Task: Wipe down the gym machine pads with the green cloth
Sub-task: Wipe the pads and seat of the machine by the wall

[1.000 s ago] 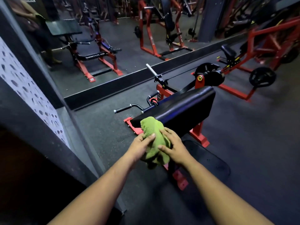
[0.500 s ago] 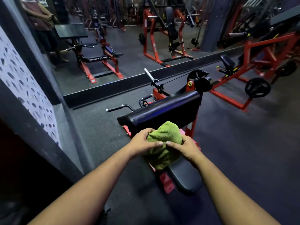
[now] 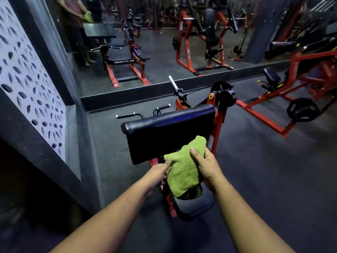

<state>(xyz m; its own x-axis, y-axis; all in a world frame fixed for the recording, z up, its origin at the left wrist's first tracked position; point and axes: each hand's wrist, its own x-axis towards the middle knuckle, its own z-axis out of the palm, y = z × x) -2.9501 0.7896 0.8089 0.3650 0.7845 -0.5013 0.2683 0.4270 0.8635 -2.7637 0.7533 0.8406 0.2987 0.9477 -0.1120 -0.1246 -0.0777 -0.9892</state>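
The green cloth (image 3: 184, 170) hangs between both hands, just in front of the big black arm pad (image 3: 164, 130) of a red-framed gym machine. My left hand (image 3: 159, 170) pinches the cloth's left edge. My right hand (image 3: 206, 165) grips its right side, thumb on top. The cloth's upper corner lies against the pad's lower right part. Below the cloth sits the machine's small black seat pad (image 3: 193, 205), partly covered by the cloth's lower end.
A wall mirror (image 3: 164, 42) runs along the far side and reflects red machines and a person. A perforated grey wall panel (image 3: 27, 88) stands at the left. Another red machine with a weight plate (image 3: 300, 110) is at the right. Dark rubber floor (image 3: 264, 170) surrounds the machine.
The view has shifted so the arm pad faces me more squarely. Both hands have spread the bunched cloth wider and moved it toward the pad's lower right, over the seat.
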